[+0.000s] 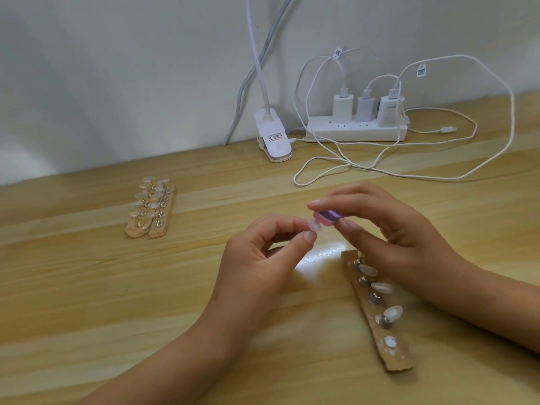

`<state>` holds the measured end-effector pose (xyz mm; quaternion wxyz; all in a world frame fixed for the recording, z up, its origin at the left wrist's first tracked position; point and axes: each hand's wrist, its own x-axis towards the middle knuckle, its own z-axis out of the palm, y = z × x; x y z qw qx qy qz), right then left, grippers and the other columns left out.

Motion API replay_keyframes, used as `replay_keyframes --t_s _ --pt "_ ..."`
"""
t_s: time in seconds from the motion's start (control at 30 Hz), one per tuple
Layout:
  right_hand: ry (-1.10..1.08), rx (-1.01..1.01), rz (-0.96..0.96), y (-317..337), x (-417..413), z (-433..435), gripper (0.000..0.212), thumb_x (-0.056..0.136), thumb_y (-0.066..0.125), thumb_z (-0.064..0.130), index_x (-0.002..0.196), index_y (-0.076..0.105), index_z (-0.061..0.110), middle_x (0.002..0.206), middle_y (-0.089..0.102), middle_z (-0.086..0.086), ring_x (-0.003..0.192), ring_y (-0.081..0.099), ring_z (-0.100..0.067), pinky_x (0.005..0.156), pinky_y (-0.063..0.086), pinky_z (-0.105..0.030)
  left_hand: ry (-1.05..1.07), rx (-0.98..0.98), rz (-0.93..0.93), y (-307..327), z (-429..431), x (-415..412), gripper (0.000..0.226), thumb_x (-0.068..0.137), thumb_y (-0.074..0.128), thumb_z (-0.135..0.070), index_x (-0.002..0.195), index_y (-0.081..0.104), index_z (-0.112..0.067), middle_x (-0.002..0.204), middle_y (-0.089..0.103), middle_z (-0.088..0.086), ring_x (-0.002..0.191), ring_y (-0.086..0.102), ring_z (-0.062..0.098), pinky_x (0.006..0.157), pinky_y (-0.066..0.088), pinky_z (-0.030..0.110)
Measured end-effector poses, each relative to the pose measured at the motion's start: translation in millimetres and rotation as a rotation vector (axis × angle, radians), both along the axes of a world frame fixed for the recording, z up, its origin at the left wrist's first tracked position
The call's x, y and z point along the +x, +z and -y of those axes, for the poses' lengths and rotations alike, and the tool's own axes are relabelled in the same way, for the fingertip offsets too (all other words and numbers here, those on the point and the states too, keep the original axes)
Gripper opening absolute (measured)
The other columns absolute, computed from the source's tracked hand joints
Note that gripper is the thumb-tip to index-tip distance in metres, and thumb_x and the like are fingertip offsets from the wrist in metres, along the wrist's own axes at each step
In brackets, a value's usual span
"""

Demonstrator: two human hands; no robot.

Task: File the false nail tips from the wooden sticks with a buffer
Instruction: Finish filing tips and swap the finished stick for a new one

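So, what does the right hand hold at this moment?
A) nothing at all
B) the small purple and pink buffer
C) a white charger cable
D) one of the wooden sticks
B: the right hand pinches the purple and pink buffer between thumb and fingers, right next to the clear nail tip that the left hand holds.

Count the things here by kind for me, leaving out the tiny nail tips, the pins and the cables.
Sticks: 3
Chargers: 3
Power strip: 1
Lamp: 1
Buffer: 1
Total: 9
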<state>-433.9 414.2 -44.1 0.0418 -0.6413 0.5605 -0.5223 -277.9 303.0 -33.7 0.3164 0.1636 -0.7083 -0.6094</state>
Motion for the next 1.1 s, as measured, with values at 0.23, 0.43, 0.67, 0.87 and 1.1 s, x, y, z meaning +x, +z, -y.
replay_keyframes --t_s 0.23,0.43,0.67,0.87,1.1 --pt "0.073 -0.025 0.131 -2.5 1.0 0.6 0.032 0.096 0.058 0.007 0.125 0.059 0.020 0.120 0.059 -0.003 0.117 0.059 -0.022 0.095 0.049 -0.024 -0.006 -0.038 -0.002 -1.4 0.3 0.2 0.011 0.083 0.072 -0.007 0.083 0.076 -0.017 0.090 0.073 -0.002 0.086 0.067 0.006 0.073 0.049 0.013" --pt "0.087 -0.017 0.149 -1.0 2.2 -0.7 0.030 0.096 0.058 0.012 0.124 0.060 0.021 0.119 0.060 -0.001 0.115 0.060 -0.022 0.095 0.050 -0.026 -0.006 -0.051 0.004 -1.9 1.2 0.3 0.012 0.083 0.072 -0.008 0.082 0.075 -0.019 0.090 0.073 -0.002 0.087 0.067 0.006 0.072 0.049 0.013" --pt "0.049 -0.028 0.056 -0.3 1.8 -0.3 0.031 0.096 0.058 0.013 0.125 0.060 0.020 0.118 0.059 -0.002 0.114 0.059 -0.024 0.094 0.049 -0.025 0.003 -0.030 0.010 -2.3 1.7 -0.8 0.010 0.082 0.072 -0.006 0.083 0.075 -0.015 0.089 0.073 0.001 0.084 0.068 0.006 0.071 0.049 0.013" --pt "-0.004 -0.009 -0.067 -0.7 -1.3 -0.6 0.030 0.097 0.058 0.012 0.126 0.062 0.020 0.116 0.058 0.000 0.115 0.057 -0.019 0.096 0.043 -0.022 -0.013 -0.056 0.000 -2.4 1.1 -0.6 0.013 0.084 0.073 -0.010 0.083 0.075 -0.023 0.089 0.073 -0.003 0.085 0.067 0.005 0.073 0.049 0.013" --pt "-0.021 -0.003 -0.098 0.9 -1.9 0.0 0.033 0.093 0.055 0.008 0.123 0.064 0.018 0.112 0.059 -0.002 0.110 0.058 -0.017 0.095 0.041 -0.019 -0.011 -0.078 0.024 -4.2 1.3 -1.4 0.016 0.084 0.071 -0.009 0.084 0.075 -0.024 0.091 0.073 -0.002 0.087 0.067 0.007 0.074 0.049 0.015"
